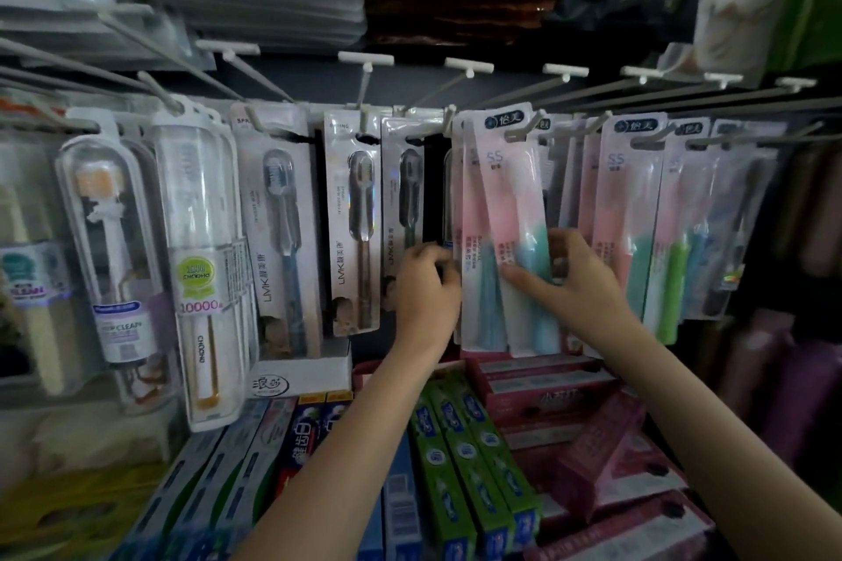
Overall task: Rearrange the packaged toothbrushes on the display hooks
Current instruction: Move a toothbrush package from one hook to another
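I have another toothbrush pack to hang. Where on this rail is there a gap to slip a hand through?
One dark gap lies between the LMK packs and the pink-and-teal packs, above the left hand. Right of the right hand the packs overlap tightly; the toothpaste boxes below are packed edge to edge.

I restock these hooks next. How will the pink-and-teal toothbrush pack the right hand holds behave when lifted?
The pink-and-teal flat plastic toothbrush pack hangs tilted from its hook, so it probably swings freely. It looks thin, so likely light and a bit bendy. Its glossy film may slip in the right hand.
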`<state>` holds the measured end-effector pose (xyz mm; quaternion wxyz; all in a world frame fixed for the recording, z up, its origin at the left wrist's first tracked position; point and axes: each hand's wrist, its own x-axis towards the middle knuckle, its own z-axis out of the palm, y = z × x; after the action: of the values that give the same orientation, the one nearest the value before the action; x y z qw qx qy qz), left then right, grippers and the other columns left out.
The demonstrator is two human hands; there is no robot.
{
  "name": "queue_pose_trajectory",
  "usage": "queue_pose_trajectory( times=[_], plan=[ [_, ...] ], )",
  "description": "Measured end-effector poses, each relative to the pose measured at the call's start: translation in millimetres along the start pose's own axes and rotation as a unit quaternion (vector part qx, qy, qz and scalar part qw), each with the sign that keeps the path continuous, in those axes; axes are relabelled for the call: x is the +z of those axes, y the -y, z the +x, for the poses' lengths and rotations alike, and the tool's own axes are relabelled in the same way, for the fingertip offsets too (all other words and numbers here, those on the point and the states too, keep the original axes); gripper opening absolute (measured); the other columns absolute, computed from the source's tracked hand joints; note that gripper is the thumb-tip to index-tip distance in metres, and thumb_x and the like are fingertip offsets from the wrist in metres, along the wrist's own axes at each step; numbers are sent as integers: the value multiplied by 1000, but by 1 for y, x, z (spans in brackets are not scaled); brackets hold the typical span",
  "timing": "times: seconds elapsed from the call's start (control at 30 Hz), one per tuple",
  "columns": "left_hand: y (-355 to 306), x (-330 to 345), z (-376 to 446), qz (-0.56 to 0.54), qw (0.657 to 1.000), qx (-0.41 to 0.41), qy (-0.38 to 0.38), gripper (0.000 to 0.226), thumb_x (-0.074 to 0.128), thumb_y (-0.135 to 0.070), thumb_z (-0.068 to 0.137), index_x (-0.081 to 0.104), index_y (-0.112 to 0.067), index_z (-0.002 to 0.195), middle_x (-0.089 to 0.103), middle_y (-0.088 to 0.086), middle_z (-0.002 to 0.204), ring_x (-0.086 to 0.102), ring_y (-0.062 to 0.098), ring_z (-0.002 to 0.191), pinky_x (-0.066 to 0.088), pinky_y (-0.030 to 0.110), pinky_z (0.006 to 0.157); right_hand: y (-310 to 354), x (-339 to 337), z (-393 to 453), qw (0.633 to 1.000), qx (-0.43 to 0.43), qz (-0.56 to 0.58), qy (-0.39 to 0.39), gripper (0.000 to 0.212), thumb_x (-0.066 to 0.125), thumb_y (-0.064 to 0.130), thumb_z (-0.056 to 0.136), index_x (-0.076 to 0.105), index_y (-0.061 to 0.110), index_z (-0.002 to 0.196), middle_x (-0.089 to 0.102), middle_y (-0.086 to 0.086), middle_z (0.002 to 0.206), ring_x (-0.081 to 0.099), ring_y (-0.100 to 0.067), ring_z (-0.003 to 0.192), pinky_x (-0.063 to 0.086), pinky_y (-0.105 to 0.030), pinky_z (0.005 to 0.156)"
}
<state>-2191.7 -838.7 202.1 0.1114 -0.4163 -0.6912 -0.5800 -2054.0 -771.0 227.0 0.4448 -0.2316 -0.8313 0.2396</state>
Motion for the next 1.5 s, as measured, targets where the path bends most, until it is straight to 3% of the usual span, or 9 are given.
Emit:
queue_pose_trajectory(
  times=[0.17, 0.37, 0.5, 0.67, 0.93, 1.1, 1.23, 1.33, 1.5],
  plan=[
    [-9, -14, -9, 20, 999, 20, -22, 14, 48, -10, 94, 60, -6, 101, 56, 1, 100, 53, 11, 87, 37, 17, 73, 13, 13, -5, 998, -2, 66, -18, 59, 70, 41, 74, 46, 12, 119, 54, 7, 93, 54, -8, 84, 43, -10, 64],
    [-18, -25, -21, -43, 998, 36, 7, 17, 50, -9, 93, 60, -5, 105, 58, -4, 90, 55, 8, 84, 44, 14, 72, 19, 25, -6, 991, 33, 108, 69, 67, 70, 46, 68, 42, 19, 122, 58, 11, 101, 58, -5, 89, 47, -15, 75],
    [-19, -28, -22, -153, 981, 12, 115, 19, 52, -6, 92, 62, -7, 108, 64, 0, 99, 59, 8, 91, 47, 11, 82, 14, 13, -2, 976, 72, 195, 66, 65, 77, 33, 65, 47, 21, 121, 64, 5, 103, 64, -12, 93, 53, -34, 85],
    [-13, -29, -23, -237, 948, -23, 211, 23, 51, -2, 92, 63, -14, 108, 66, 3, 103, 62, 12, 99, 51, 27, 89, 10, -2, 9, 984, 73, 145, 79, 66, 82, 24, 63, 48, 18, 119, 63, 4, 100, 61, -11, 89, 50, -26, 72],
    [1, -16, -1, -148, 986, -51, 59, 28, 57, -10, 91, 59, -8, 119, 62, 4, 113, 57, 13, 106, 43, 17, 86, 10, -8, 15, 996, 65, 53, 34, 61, 79, 18, 71, 42, 17, 120, 52, 7, 89, 53, -9, 76, 44, -25, 63],
    [-5, 4, 8, -116, 982, -116, 95, 47, 57, -18, 91, 41, -8, 135, 50, 9, 133, 48, 21, 121, 37, 25, 93, 12, -14, 18, 998, 60, 11, 34, 67, 79, 20, 69, 41, 15, 124, 54, -1, 100, 56, -23, 88, 48, -37, 78],
    [-18, 3, 5, -173, 980, -92, 44, 35, 51, -23, 94, 50, -12, 127, 56, 4, 124, 51, 16, 115, 41, 26, 94, 11, -11, 14, 997, 58, 33, 37, 59, 79, 20, 70, 44, 17, 118, 55, 6, 90, 56, -15, 81, 46, -28, 69],
    [-29, -7, -5, -264, 956, -81, 101, 36, 48, -33, 95, 48, -17, 127, 58, -4, 115, 55, 9, 106, 44, 25, 93, 11, -2, 8, 995, 56, 70, 35, 54, 79, 23, 70, 48, 18, 114, 59, 6, 90, 57, -8, 79, 45, -20, 62],
    [-23, -18, -4, -269, 955, -86, 90, 38, 59, -19, 89, 43, -23, 124, 63, 4, 106, 60, 11, 96, 49, 22, 81, 13, 9, 0, 992, 30, 125, 14, 50, 77, 28, 72, 47, 18, 111, 60, 8, 93, 59, -4, 83, 51, -23, 72]
  ],
)
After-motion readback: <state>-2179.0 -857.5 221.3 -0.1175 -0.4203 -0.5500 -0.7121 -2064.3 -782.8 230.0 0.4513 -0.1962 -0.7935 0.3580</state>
